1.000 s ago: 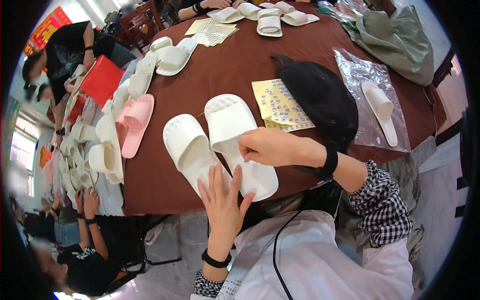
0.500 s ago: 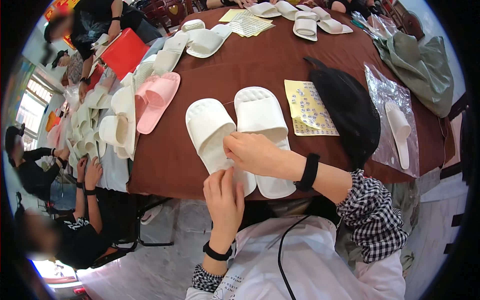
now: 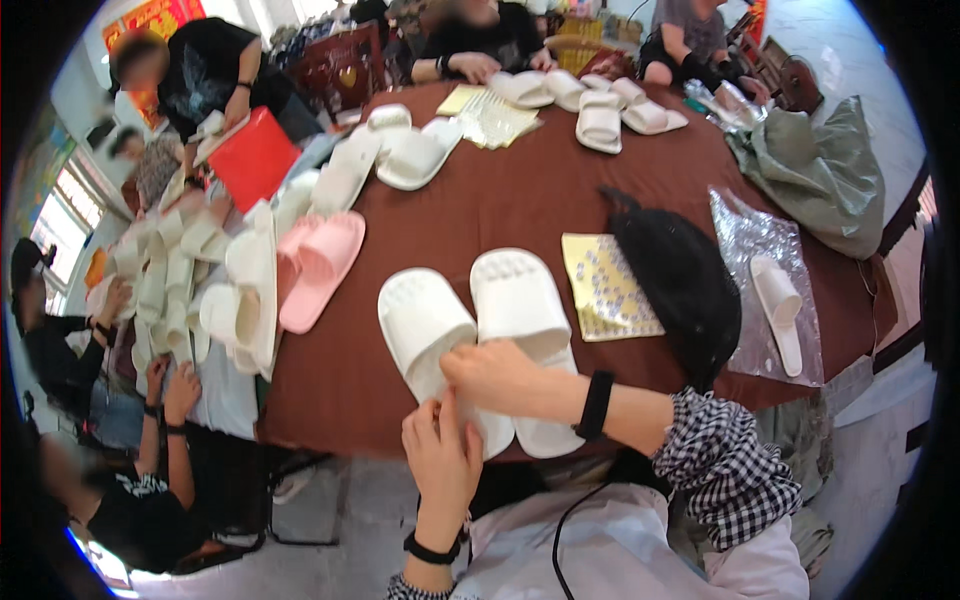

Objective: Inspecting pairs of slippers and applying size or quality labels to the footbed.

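Two white slide slippers lie side by side on the brown round table [image 3: 520, 210] in front of me: the left slipper [image 3: 425, 325] and the right slipper [image 3: 520, 305]. My right hand [image 3: 490, 375] reaches across and pinches at the heel end of the left slipper. My left hand [image 3: 440, 460] comes up from below and touches the same heel end at the table's near edge. Both wrists wear black bands. Whether something small is between my fingers is hidden.
A yellow sheet of small stickers [image 3: 605, 290] and a black bag [image 3: 675, 275] lie right of the slippers. A clear plastic bag with one white slipper [image 3: 780, 310], a green bag [image 3: 820, 175], a pink slipper pair [image 3: 320, 265], stacked white slippers [image 3: 230, 300] and other people surround the table.
The view has tilted up, showing more of the far side of the table. My hands stay together at the heel of the left slipper, which has shifted little.
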Tool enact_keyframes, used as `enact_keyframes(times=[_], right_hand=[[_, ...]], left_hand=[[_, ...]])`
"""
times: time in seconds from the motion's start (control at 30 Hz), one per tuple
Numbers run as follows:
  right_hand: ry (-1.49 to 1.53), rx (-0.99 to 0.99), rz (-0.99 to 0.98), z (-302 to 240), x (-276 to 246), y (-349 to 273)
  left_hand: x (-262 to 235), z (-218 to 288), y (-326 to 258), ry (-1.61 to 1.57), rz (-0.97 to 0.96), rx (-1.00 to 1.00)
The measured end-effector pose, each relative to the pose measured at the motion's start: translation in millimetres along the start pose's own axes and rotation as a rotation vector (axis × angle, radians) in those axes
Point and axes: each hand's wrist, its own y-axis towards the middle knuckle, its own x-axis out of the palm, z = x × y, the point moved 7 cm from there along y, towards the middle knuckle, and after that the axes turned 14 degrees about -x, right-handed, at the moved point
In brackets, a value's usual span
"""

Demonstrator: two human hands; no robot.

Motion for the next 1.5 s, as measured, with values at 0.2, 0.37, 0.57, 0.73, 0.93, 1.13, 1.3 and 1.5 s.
enact_keyframes(times=[0.2,0.37,0.57,0.73,0.93,1.13,1.3,1.5], right_hand=[[0.055,0.013,0.008,3,2,-1],[0.089,0.036,0.033,3,1,-2],[0.042,0.033,0.006,4,5,-3],[0.013,0.019,0.065,2,7,-2],[-0.056,0.004,0.041,-1,12,-1],[-0.064,0.010,0.074,-3,6,-3],[-0.023,-0.032,0.076,-17,-10,-29],[-0.223,-0.187,-0.047,-39,-12,-48]], left_hand=[[2,3,-1,0.039,-0.024,0.014],[4,4,-1,0.086,0.001,0.055],[7,9,-2,0.158,-0.018,0.131],[6,13,-2,0.201,0.001,0.185],[7,13,-1,0.204,0.009,0.194],[8,9,-3,0.221,0.044,0.205],[9,9,-3,0.226,0.029,0.198],[8,7,-3,0.171,0.001,0.160]])
